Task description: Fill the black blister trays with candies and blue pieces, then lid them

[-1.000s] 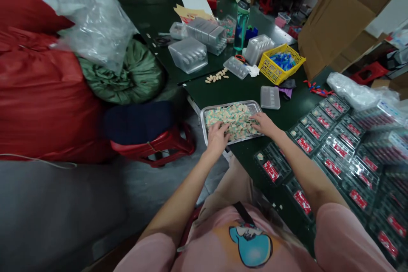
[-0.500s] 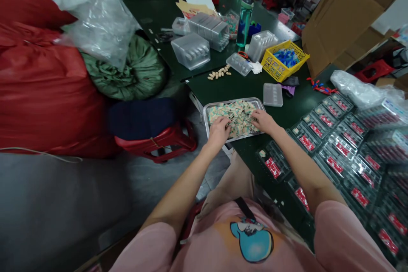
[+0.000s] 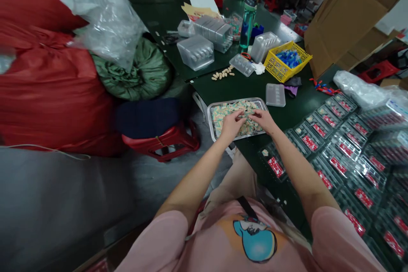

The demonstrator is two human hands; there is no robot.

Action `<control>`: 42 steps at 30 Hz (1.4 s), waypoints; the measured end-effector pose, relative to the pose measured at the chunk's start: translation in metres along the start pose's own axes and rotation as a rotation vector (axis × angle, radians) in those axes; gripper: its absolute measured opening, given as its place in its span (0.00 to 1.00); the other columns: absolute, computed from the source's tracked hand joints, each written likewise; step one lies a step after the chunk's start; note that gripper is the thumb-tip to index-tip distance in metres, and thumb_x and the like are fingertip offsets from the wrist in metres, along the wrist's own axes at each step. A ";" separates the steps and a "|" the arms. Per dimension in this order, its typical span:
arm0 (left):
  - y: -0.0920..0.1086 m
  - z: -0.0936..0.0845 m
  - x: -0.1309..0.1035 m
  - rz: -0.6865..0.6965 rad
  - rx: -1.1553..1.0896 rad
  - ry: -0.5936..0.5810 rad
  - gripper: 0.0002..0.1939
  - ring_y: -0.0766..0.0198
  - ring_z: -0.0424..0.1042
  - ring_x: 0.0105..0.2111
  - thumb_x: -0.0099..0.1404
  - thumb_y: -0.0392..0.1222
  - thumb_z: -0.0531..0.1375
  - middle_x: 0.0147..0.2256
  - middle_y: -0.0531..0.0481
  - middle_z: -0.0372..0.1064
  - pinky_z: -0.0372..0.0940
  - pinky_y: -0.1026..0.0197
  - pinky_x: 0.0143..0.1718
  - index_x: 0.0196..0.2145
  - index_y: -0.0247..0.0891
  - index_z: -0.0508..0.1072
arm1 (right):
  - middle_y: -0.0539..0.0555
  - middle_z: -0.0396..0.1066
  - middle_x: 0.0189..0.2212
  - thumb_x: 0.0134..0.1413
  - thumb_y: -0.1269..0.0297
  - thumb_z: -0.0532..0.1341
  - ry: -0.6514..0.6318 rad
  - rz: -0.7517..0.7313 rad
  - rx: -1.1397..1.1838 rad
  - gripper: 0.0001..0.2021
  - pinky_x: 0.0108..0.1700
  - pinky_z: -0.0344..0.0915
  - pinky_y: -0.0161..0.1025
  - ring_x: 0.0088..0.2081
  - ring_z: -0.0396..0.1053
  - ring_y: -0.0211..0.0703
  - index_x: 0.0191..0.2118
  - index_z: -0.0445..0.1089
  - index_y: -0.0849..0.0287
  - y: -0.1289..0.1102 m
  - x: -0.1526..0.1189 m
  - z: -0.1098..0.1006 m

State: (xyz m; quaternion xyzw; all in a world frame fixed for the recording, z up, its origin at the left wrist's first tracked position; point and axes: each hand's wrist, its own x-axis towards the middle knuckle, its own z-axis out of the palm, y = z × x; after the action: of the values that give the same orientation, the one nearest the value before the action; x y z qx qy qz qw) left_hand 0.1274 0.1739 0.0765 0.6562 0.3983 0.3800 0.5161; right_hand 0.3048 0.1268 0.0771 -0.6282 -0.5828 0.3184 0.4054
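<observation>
A shallow metal tray (image 3: pixel 211 124) at the table's front edge holds a layer of small flat pieces (image 3: pixel 228 109), cream and green. Over the middle of the tray, my left hand (image 3: pixel 232 124) and my right hand (image 3: pixel 262 120) are close together, fingertips almost meeting. The fingers of both hands are bent and pinched above the pieces. Whatever lies between the fingertips is too small to make out. To the right, rows of clear plastic packs (image 3: pixel 308 141) with red-and-white inserts spread over the green table.
Behind the tray are peanut-shaped pieces (image 3: pixel 223 73), a clear case (image 3: pixel 276 94), a yellow basket (image 3: pixel 288 61) of blue items, clear boxes (image 3: pixel 196 51) and a green bottle (image 3: pixel 247 21). A red stool (image 3: pixel 161 140) and large red sacks (image 3: pixel 54 102) stand left; a cardboard box (image 3: pixel 344 21) is back right.
My two hands have come together over the tray's middle, the left moving right and slightly up. The view has shifted slightly, so the scene sits a little further right.
</observation>
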 end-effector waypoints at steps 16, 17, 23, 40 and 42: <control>-0.005 0.001 -0.010 -0.057 -0.233 0.115 0.13 0.59 0.74 0.37 0.54 0.34 0.65 0.36 0.47 0.78 0.68 0.56 0.44 0.39 0.38 0.80 | 0.53 0.73 0.34 0.63 0.57 0.54 0.019 0.024 -0.012 0.15 0.40 0.70 0.41 0.34 0.72 0.43 0.51 0.68 0.56 -0.021 -0.008 0.029; -0.005 0.001 -0.010 -0.061 -0.248 0.124 0.12 0.61 0.74 0.35 0.54 0.35 0.65 0.34 0.48 0.77 0.68 0.58 0.42 0.38 0.38 0.79 | 0.52 0.72 0.31 0.62 0.55 0.54 0.022 0.050 0.033 0.15 0.37 0.70 0.40 0.33 0.72 0.43 0.49 0.68 0.56 -0.021 -0.008 0.029; -0.004 0.003 -0.010 -0.141 -0.413 0.171 0.06 0.66 0.71 0.28 0.53 0.37 0.64 0.27 0.53 0.71 0.66 0.62 0.36 0.31 0.37 0.74 | 0.52 0.73 0.31 0.55 0.51 0.58 0.144 0.041 0.163 0.14 0.40 0.69 0.41 0.35 0.72 0.44 0.37 0.70 0.57 -0.017 -0.009 0.030; 0.008 0.014 -0.010 -0.247 -0.550 0.179 0.09 0.66 0.72 0.29 0.51 0.39 0.66 0.28 0.53 0.71 0.62 0.66 0.29 0.33 0.36 0.74 | 0.54 0.74 0.36 0.50 0.56 0.63 0.282 0.001 0.206 0.13 0.45 0.69 0.43 0.38 0.72 0.45 0.39 0.73 0.58 -0.021 -0.022 0.030; 0.009 0.014 -0.009 -0.281 -0.539 0.197 0.09 0.67 0.70 0.27 0.52 0.40 0.66 0.26 0.54 0.70 0.59 0.67 0.26 0.33 0.36 0.75 | 0.52 0.73 0.33 0.50 0.56 0.63 0.260 0.013 0.257 0.13 0.44 0.69 0.42 0.37 0.71 0.44 0.39 0.72 0.58 -0.019 -0.022 0.028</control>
State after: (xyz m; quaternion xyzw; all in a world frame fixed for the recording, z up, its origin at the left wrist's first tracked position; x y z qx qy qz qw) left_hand 0.1375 0.1592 0.0817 0.3946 0.4181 0.4585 0.6777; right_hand 0.2686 0.1087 0.0787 -0.6108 -0.4758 0.3091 0.5523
